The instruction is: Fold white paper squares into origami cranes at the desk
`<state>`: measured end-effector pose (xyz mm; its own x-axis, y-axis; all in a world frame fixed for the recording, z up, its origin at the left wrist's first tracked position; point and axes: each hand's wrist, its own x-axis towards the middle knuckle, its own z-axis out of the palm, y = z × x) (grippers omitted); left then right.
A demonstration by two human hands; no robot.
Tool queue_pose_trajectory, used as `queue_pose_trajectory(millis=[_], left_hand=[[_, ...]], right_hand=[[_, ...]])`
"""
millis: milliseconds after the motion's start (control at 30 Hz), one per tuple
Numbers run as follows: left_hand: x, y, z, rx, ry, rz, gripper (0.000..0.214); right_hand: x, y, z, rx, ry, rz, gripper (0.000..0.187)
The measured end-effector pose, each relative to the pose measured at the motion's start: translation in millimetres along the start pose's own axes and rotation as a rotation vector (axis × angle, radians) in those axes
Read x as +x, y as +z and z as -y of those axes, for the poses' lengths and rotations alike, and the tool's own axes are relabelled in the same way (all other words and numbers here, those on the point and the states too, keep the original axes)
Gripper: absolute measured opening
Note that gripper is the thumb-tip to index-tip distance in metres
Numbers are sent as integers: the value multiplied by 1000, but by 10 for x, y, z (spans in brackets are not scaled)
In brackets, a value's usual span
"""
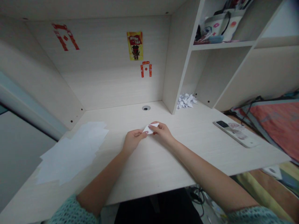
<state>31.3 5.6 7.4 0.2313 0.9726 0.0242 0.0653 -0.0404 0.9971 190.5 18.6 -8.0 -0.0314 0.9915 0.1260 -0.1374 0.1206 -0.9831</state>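
Between my two hands, just above the middle of the desk, is a small folded piece of white paper (pixel 147 129). My left hand (pixel 133 140) pinches its left end with thumb and fingers. On the other end, my right hand (pixel 163 130) grips it, thumb on top and fingers curled behind. The paper's folds are too small to make out fully. To the left of my left hand lies a spread of white paper sheets (pixel 74 152), overlapping one another.
A pile of small folded paper pieces (pixel 186 101) sits in the lower cubby at the back right. A phone (pixel 235 133) lies on the desk's right side. Cups (pixel 221 25) stand on the shelf above. A cable hole (pixel 146 108) is near the back panel.
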Motion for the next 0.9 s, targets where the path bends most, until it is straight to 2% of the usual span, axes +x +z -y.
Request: queue_pose_trajectory(millis=[133, 200, 333, 533, 733, 900], left_hand=[[48, -77, 46, -85, -110, -51, 33], [66, -96, 70, -96, -124, -59, 34], [81, -90, 99, -128, -98, -97, 33], [71, -85, 100, -254, -78, -84, 36], [74, -47, 94, -336, -48, -203, 37], [66, -21, 77, -378, -48, -241, 34]], right_hand=[[-6, -30, 20, 21, 52, 25, 30], [-6, -34, 23, 18, 60, 17, 30], [-10, -16, 22, -5, 43, -12, 32], [-21, 5, 41, -31, -15, 5, 33], [-41, 36, 79, -39, -4, 7, 32], [-56, 56, 80, -58, -65, -45, 31]])
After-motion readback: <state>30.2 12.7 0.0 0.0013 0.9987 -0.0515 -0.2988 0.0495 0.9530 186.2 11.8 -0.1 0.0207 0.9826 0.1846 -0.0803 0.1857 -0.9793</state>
